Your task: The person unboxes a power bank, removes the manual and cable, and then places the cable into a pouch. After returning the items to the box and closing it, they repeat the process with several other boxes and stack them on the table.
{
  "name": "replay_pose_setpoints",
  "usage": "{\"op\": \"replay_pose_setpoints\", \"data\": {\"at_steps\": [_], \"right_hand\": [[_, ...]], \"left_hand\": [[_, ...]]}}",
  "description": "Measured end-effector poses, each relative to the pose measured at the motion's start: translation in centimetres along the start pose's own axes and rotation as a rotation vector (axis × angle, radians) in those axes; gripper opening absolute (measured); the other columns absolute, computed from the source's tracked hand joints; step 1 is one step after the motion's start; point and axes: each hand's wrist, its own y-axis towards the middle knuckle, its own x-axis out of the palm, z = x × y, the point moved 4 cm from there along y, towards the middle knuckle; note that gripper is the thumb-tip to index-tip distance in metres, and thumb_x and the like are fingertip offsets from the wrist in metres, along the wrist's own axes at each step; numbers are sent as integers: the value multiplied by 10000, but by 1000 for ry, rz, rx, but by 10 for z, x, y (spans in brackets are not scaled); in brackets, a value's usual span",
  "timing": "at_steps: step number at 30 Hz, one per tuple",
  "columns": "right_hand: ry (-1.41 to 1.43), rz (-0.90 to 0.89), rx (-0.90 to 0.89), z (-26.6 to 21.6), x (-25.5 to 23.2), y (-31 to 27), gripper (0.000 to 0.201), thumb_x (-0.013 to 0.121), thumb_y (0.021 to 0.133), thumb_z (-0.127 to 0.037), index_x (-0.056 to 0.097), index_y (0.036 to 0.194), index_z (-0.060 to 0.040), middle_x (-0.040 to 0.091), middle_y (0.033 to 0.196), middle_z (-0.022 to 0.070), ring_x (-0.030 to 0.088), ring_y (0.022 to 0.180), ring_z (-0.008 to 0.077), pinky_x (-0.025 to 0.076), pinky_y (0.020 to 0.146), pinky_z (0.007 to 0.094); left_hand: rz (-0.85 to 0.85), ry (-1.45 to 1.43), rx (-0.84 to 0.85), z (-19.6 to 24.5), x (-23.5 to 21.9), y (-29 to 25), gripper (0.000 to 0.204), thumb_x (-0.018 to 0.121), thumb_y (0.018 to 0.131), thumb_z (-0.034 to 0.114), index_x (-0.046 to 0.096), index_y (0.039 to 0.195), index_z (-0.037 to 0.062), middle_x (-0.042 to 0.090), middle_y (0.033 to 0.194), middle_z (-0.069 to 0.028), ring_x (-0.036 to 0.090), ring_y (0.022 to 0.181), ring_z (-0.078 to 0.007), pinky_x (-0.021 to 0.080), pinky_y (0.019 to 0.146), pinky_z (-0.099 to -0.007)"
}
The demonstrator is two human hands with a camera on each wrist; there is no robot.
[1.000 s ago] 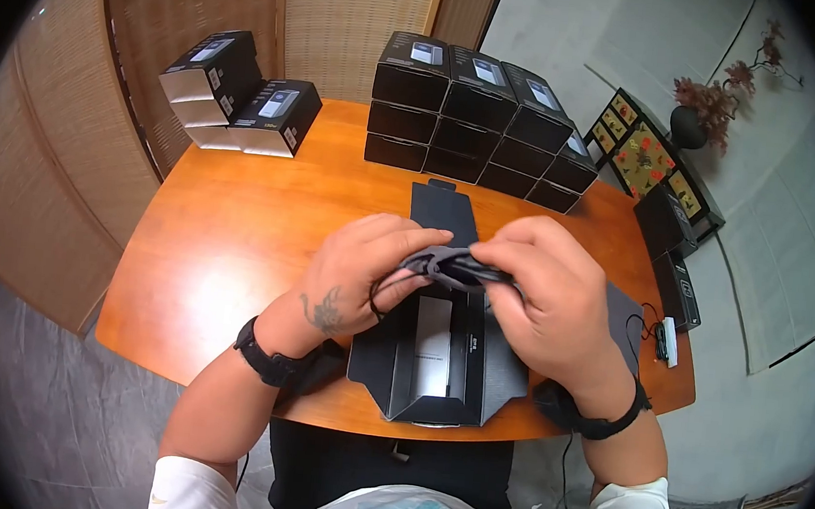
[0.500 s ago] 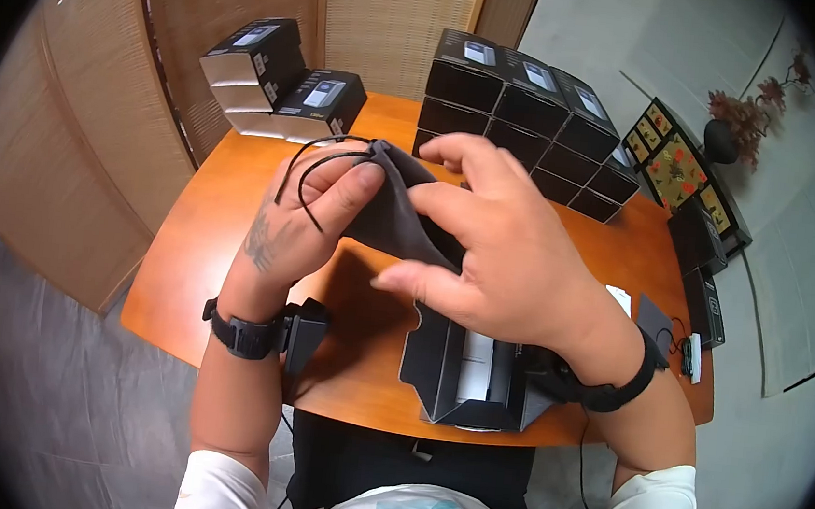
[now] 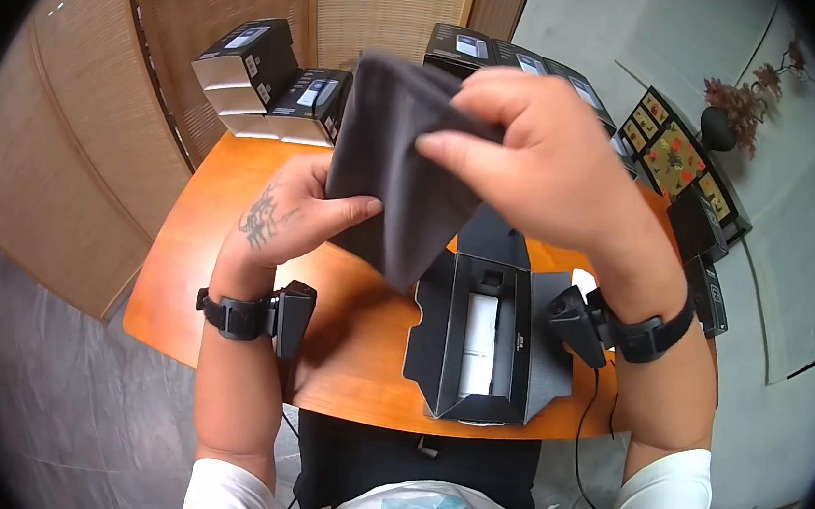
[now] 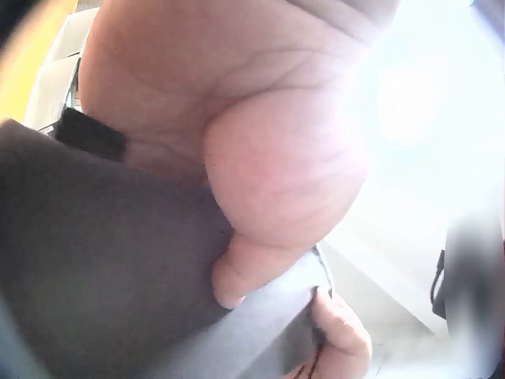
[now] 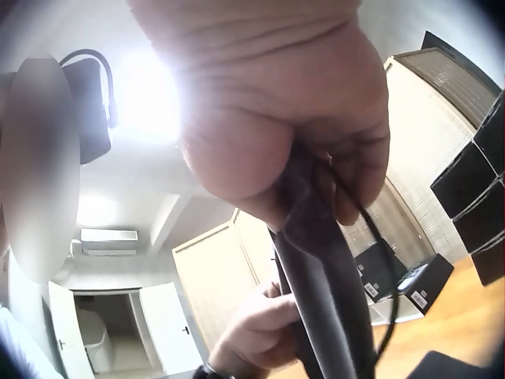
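Note:
A dark grey drawstring pouch (image 3: 390, 175) hangs spread between both hands above the table. My left hand (image 3: 300, 211) pinches its left side, thumb on the near face and fingers behind the cloth. At its top right, my right hand (image 3: 542, 160) grips the edge between thumb and fingers. The right wrist view shows the bunched pouch (image 5: 327, 292) in the right hand with a thin black cord (image 5: 390, 268) trailing from it. Below the hands lies an opened black box (image 3: 519, 352), flaps out, holding a white item (image 3: 479, 343).
Black product boxes (image 3: 314, 101) are piled at the back left of the wooden table (image 3: 201, 236). More boxes (image 3: 459, 51) form a stack behind the right hand. At the right stand further black boxes (image 3: 696, 222) and a small decorated cabinet (image 3: 669, 147).
The pouch, bunched with its cords showing at first, is now raised and spread out flat. The right hand, off the cloth half a second ago, has moved up and grips its edge.

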Motion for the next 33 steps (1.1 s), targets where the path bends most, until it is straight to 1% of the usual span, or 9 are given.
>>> {"op": "replay_pose_setpoints", "data": {"at_steps": [5,8,9,15,20,21,24,27,33], "right_hand": [[117,2,132,12,-16,-7,176,731,839,-99,722,931,51,701,830,137,681,740,197,532,680,323],[535,350,71,30,-8,-24,304,739,857,-30,665,1147,25,713,995,82,670,885,142,546,772,279],[712,467,109,33,-1,-31,493,768,884,-36,542,1321,-8,684,1087,57,656,979,134,549,854,275],[1290,-28,667,32,65,-69,478,756,950,-164,550,1353,-12,686,1174,100,681,1039,160,574,879,339],[1113,145,506,48,65,-78,401,730,932,-75,605,1309,-23,677,1206,72,664,1061,153,550,930,320],[1146,122,450,55,64,-77,394,713,973,-162,601,1332,-45,663,1254,74,657,1145,178,570,970,346],[1276,144,517,60,63,-89,397,712,979,-195,607,1330,-43,677,1265,87,671,1126,176,576,957,346],[1062,79,461,56,51,-95,362,733,951,-144,630,1288,-60,672,1228,58,651,1094,148,542,928,310],[734,117,311,50,30,-110,359,712,954,-109,631,1298,-46,671,1229,69,653,1101,160,536,936,304]], "left_hand": [[-44,40,-28,-10,-4,4,224,748,911,60,731,1115,-30,757,1017,-46,689,909,-108,555,852,-282],[23,-36,28,-8,-1,5,228,727,919,49,723,1134,-28,752,1016,-43,689,910,-115,555,860,-289],[39,-101,63,-7,-1,4,234,716,925,46,717,1148,-25,750,1022,-42,687,914,-117,553,864,-290],[50,-325,203,-4,15,2,279,674,947,51,677,1220,-7,718,1112,-31,656,995,-108,530,909,-283],[-110,-441,137,-10,25,0,355,690,944,98,635,1286,16,702,1112,-22,639,1015,-97,517,926,-271],[-129,-445,133,-9,26,0,439,703,935,119,595,1352,34,693,1130,-38,644,1006,-109,518,930,-276],[-152,-484,116,-1,36,1,523,715,927,123,551,1417,41,664,1186,-57,647,1001,-121,529,907,-282],[-104,-249,230,1,44,1,598,720,917,105,505,1472,51,629,1243,-74,649,1005,-127,541,872,-284],[-80,8,419,-4,57,3,358,569,1006,38,597,1363,25,678,1192,-86,665,1025,-135,537,874,-261]]}}
